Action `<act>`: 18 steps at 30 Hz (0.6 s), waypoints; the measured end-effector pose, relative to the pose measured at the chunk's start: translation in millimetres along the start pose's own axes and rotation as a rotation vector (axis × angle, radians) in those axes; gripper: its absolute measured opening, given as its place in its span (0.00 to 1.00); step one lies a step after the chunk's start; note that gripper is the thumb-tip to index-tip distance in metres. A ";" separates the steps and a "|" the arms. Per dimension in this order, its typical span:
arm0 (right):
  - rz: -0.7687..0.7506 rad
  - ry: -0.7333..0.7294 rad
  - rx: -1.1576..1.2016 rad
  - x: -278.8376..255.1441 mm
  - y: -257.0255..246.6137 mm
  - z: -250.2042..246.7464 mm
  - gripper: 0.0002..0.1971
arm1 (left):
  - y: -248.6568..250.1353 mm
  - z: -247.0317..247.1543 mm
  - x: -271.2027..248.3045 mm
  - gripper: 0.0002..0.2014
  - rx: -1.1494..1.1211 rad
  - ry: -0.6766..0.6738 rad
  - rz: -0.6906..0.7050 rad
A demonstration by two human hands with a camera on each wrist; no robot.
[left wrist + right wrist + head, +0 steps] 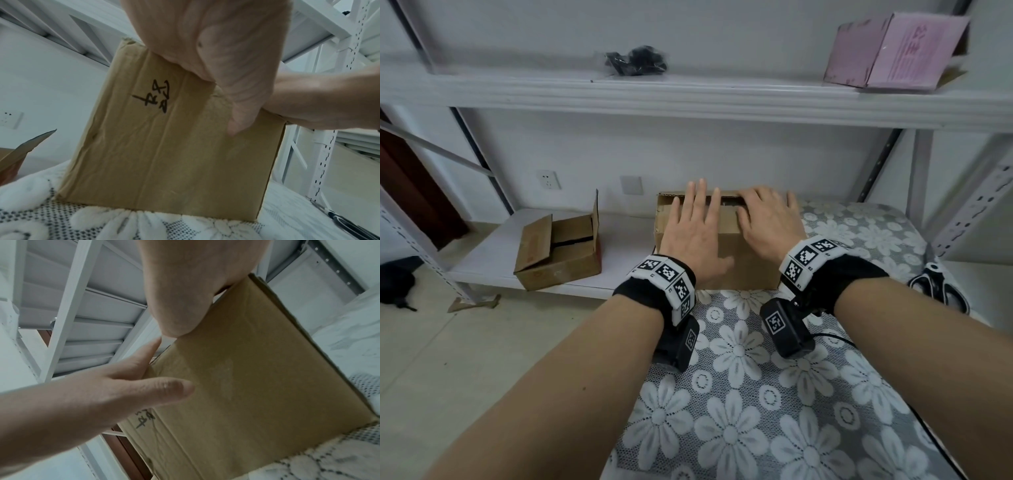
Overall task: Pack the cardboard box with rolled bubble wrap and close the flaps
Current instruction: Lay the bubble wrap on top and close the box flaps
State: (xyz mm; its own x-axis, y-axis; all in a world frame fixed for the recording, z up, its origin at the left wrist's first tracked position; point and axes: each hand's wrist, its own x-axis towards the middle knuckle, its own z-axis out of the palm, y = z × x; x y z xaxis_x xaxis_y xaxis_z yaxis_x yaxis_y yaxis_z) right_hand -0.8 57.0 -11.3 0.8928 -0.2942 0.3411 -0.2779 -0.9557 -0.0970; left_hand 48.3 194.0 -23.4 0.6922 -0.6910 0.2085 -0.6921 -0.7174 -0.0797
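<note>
A brown cardboard box stands on the flowered cloth at the back of the surface. Its top flaps are folded down, with a narrow dark gap left along the far edge. My left hand lies flat on the left part of the top, fingers straight. My right hand presses the right part, fingers slightly bent near the gap. In the left wrist view the box front carries black handwriting, and my thumb hangs over it. The box fills the right wrist view. No bubble wrap is visible.
A smaller open cardboard box sits on the low white shelf to the left. Black-handled scissors lie on the cloth at the right. The upper shelf overhead holds a pink box and a black bagged item.
</note>
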 end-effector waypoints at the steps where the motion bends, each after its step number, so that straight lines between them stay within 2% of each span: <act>1: -0.006 -0.006 0.004 -1.2 0.5 -0.6 0.20 | 0.4 -0.5 1.0 0.55 0.003 -0.014 -0.009; 9: -0.036 -0.049 0.005 -7.0 0.9 -2.5 0.22 | 2.1 -0.7 5.4 0.52 0.036 -0.092 -0.025; 18: -0.019 -0.070 0.015 -12.9 -1.3 -5.0 0.22 | 3.1 -1.0 6.7 0.50 0.013 -0.078 -0.023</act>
State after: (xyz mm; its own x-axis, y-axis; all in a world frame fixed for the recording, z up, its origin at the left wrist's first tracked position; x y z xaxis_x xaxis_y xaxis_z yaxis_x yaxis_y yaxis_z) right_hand -13.7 62.1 -10.9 0.9207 -0.2750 0.2770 -0.2554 -0.9611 -0.1053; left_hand 50.6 187.3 -21.3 0.7219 -0.6789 0.1339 -0.6736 -0.7337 -0.0886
